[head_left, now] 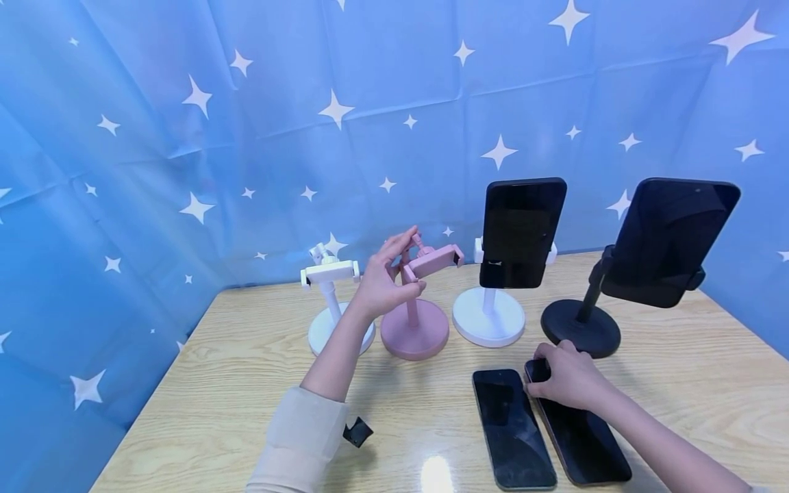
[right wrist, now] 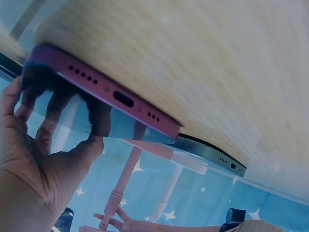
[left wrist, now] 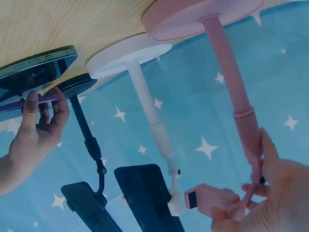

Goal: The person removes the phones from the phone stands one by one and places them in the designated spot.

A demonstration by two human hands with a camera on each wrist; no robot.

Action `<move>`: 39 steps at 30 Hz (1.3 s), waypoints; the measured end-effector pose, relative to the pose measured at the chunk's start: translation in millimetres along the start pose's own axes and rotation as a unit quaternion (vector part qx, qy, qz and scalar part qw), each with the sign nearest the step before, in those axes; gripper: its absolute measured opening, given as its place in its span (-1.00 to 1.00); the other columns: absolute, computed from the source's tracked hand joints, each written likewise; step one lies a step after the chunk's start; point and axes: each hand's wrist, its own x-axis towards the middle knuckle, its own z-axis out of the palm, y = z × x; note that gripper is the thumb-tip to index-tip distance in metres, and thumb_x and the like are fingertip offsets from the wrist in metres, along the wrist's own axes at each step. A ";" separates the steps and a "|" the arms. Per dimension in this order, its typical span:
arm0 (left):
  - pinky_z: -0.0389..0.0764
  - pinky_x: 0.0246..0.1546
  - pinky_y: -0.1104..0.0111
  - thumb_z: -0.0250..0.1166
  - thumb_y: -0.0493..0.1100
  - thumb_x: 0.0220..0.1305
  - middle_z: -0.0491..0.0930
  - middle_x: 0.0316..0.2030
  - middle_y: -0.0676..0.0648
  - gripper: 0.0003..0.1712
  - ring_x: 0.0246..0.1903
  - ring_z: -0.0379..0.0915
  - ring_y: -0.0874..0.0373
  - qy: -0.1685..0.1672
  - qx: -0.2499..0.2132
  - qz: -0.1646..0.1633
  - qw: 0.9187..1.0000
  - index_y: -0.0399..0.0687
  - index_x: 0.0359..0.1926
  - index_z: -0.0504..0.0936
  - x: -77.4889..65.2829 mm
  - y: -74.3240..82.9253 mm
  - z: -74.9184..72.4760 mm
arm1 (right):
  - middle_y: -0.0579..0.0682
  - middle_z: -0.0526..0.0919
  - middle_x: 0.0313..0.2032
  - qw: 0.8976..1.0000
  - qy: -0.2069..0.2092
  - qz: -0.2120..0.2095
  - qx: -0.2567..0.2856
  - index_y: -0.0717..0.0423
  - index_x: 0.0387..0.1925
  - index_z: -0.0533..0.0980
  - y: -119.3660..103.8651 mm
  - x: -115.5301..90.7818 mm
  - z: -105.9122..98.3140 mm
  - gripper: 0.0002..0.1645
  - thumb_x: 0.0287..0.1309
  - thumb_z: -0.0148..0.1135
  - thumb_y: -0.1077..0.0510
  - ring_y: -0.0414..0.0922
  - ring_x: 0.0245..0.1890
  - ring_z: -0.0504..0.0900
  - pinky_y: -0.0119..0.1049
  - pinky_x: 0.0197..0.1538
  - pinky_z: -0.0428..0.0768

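At the pink phone stand (head_left: 414, 335), my left hand (head_left: 383, 284) grips the clamp head, thumb at its near end and fingers behind it. The left wrist view shows the pink stem (left wrist: 226, 67) and those fingers around its top joint. My right hand (head_left: 570, 376) holds the far end of a dark-screened phone (head_left: 588, 441), thumb on its left edge. In the right wrist view this phone has a purple-pink edge (right wrist: 104, 94) with a charging port. Beside it on the left, a second phone (head_left: 514, 435) with a greenish edge lies face up on the table.
A white stand (head_left: 329, 274) with no phone in its clamp stands left of the pink one. To the right, another white stand (head_left: 489, 322) and a black stand (head_left: 582, 329) each carry a phone upright. A small black object (head_left: 357, 433) overlaps my left sleeve's edge.
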 end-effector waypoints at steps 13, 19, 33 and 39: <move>0.36 0.11 0.16 0.22 -0.56 -0.18 0.23 0.26 -0.17 -0.08 0.10 0.21 0.15 0.011 -0.017 0.014 1.000 -0.21 0.32 0.19 -0.1 -3.6 0.3 | 0.18 0.44 -0.38 1.000 -0.013 0.005 0.002 0.29 -0.25 0.50 1.1 2.7 0.7 -0.44 -0.26 0.40 -0.02 0.08 -0.40 0.40 -0.06 -0.36 0.40; 0.35 0.13 0.35 0.17 -0.61 -0.16 0.17 0.29 -0.25 -0.10 0.22 0.16 0.02 0.009 -0.030 0.003 1.000 -0.28 0.32 0.17 -0.8 3.3 1.3 | 0.19 0.45 -0.37 1.000 -0.015 0.006 0.003 0.31 -0.23 0.50 0.9 3.0 1.0 -0.44 -0.23 0.39 -0.01 0.11 -0.38 0.39 -0.03 -0.33 0.38; 0.28 0.20 0.23 0.10 -0.59 -0.24 0.19 0.27 -0.26 -0.12 0.17 0.20 0.05 0.017 -0.061 0.024 0.998 -0.38 0.28 0.19 -0.2 -1.8 4.0 | 0.23 0.42 -0.34 0.999 -0.033 0.011 -0.011 0.34 -0.20 0.48 1.4 5.4 3.4 -0.42 -0.19 0.35 -0.02 0.21 -0.34 0.30 0.01 -0.29 0.30; 0.34 0.16 0.26 0.09 -0.52 -0.23 0.20 0.28 -0.24 -0.14 0.22 0.19 0.01 0.020 -0.071 0.035 0.997 -0.39 0.27 0.20 -0.6 -10.7 1.8 | 0.22 0.42 -0.34 0.999 -0.034 0.016 -0.017 0.34 -0.20 0.48 0.7 5.4 3.5 -0.42 -0.19 0.35 -0.02 0.20 -0.34 0.29 -0.01 -0.30 0.30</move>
